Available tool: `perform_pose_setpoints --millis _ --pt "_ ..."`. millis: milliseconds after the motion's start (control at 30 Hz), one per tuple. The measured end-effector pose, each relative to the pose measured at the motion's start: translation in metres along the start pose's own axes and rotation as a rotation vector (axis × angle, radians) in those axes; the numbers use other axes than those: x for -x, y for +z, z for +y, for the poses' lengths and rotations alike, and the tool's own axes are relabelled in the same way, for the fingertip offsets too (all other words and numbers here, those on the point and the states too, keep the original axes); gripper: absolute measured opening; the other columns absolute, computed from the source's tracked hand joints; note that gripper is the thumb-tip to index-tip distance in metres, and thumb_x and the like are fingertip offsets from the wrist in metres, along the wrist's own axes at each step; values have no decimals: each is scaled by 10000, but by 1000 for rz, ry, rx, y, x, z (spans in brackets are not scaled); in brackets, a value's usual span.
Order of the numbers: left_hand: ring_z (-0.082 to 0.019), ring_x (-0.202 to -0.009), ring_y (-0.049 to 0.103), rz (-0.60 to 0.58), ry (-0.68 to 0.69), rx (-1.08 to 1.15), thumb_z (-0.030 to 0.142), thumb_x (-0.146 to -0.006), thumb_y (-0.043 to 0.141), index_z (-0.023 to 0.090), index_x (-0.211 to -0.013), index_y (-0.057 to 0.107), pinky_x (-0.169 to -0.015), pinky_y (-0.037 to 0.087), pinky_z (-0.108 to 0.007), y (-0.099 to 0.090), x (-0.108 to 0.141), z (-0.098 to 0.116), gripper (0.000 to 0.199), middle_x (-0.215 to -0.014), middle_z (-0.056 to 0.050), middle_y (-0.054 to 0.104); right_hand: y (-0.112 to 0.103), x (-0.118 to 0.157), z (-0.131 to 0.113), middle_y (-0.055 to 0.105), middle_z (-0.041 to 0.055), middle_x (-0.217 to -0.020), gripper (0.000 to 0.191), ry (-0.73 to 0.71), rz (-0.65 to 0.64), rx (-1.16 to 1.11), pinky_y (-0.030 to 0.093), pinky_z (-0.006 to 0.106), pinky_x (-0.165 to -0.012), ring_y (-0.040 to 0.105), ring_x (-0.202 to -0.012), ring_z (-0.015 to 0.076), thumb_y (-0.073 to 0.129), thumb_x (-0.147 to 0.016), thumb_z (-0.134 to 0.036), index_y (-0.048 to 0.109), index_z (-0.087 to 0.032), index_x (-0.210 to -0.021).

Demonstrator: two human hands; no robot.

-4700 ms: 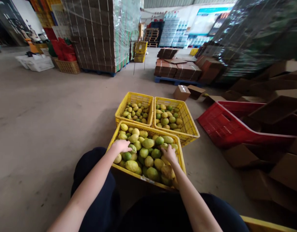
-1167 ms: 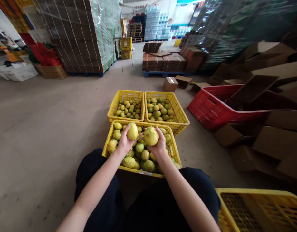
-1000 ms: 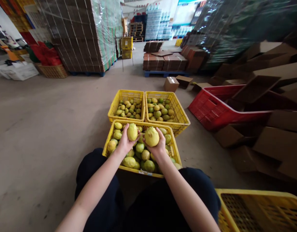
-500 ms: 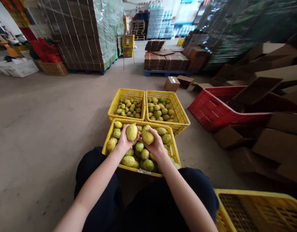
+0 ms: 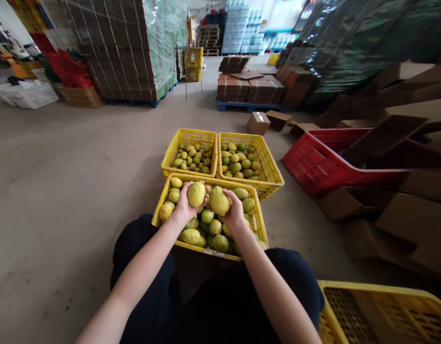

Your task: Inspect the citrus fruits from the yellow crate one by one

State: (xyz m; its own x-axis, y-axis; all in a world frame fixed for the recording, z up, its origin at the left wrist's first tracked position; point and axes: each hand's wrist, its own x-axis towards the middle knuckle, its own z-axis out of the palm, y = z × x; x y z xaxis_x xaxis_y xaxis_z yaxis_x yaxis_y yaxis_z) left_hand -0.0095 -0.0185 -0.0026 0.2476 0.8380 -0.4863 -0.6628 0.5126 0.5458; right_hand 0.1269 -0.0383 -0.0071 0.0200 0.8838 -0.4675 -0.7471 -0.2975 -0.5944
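My left hand (image 5: 183, 209) is closed around a rounded yellow-green fruit (image 5: 196, 194). A second yellow-green fruit (image 5: 220, 200), bumpy at the top, sits in the closed fingers of my right hand (image 5: 236, 212). The two fruits are held side by side, close together, above a yellow plastic crate (image 5: 159, 205) in front of my knees. Green and yellow oval fruits fill that crate, such as a pale one (image 5: 190, 236) near its front. The exact kind of fruit is unclear.
Behind stand two more yellow crates, left (image 5: 170, 147) and right (image 5: 269, 165), both holding fruit. A red crate (image 5: 306, 167) and cardboard boxes (image 5: 410, 220) lie to the right. Another yellow crate (image 5: 371, 286) is at lower right. Wrapped pallet stacks (image 5: 113, 48) rise farther back.
The view has shifted slightly. Both hands still hold the same fruits in nearly the same place; the right-hand fruit appears slightly turned.
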Motion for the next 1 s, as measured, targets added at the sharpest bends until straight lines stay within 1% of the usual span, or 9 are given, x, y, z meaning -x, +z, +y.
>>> perform_pose_setpoints --millis 100,167,267,467,600,700,833,933,1000 --pt "-125 -632 621 -12 -9 33 402 -915 504 202 -1016 678 -573 523 -232 0 0 1 284 -859 -42 702 -2 1 3 673 -37 -675 170 -80 -92 40 576 249 -506 660 -575 157 682 -663 -232 596 -229 -810" --pt "-128 -623 613 -20 -27 82 372 -928 477 199 -1023 685 -564 524 -235 0 1 2 287 -830 -39 702 -2 3 4 675 -35 -697 177 -109 -152 68 570 245 -501 660 -592 157 669 -660 -229 605 -228 -825" --pt "-137 -605 611 -14 -31 121 360 -935 468 196 -1033 685 -529 525 -234 1 2 3 289 -782 -36 696 -3 4 4 683 -38 -724 208 -161 -203 131 564 240 -513 651 -601 149 661 -642 -201 621 -223 -845" --pt "-125 -578 598 -14 -7 80 358 -930 469 187 -1034 663 -522 508 -221 4 5 3 279 -785 -32 692 -10 -5 9 690 -48 -739 326 -217 -217 161 562 276 -499 634 -570 163 721 -559 -260 617 -229 -866" --pt "-133 -567 596 -30 -1 86 353 -938 459 200 -1067 671 -528 509 -236 3 3 2 292 -769 -33 705 -12 -10 12 690 -49 -738 358 -245 -210 153 567 294 -519 633 -568 168 737 -549 -249 610 -242 -884" --pt "-144 -587 619 -28 -13 112 359 -959 431 201 -1057 675 -565 536 -245 2 2 1 307 -775 -39 710 -11 -10 12 699 -30 -757 292 -188 -200 135 568 295 -538 658 -620 182 712 -624 -264 622 -233 -899" --pt "-216 -766 701 22 -15 206 399 -975 397 159 -1107 651 -703 602 -318 2 1 0 374 -802 -78 707 -8 -6 8 722 9 -775 191 -6 -118 -25 603 321 -594 688 -674 198 662 -751 -272 622 -200 -924" --pt "-254 -863 714 82 -39 275 389 -969 404 112 -1179 611 -745 617 -369 1 -2 -2 405 -894 -127 713 -7 -6 4 723 24 -749 130 76 -50 -106 622 338 -580 695 -660 204 591 -830 -277 602 -193 -928" --pt "-250 -897 714 110 -64 300 361 -969 399 111 -1226 583 -742 619 -362 1 -4 -3 403 -982 -142 708 -6 -6 3 726 41 -750 128 131 -2 -162 626 328 -554 697 -649 200 531 -885 -267 594 -185 -961"
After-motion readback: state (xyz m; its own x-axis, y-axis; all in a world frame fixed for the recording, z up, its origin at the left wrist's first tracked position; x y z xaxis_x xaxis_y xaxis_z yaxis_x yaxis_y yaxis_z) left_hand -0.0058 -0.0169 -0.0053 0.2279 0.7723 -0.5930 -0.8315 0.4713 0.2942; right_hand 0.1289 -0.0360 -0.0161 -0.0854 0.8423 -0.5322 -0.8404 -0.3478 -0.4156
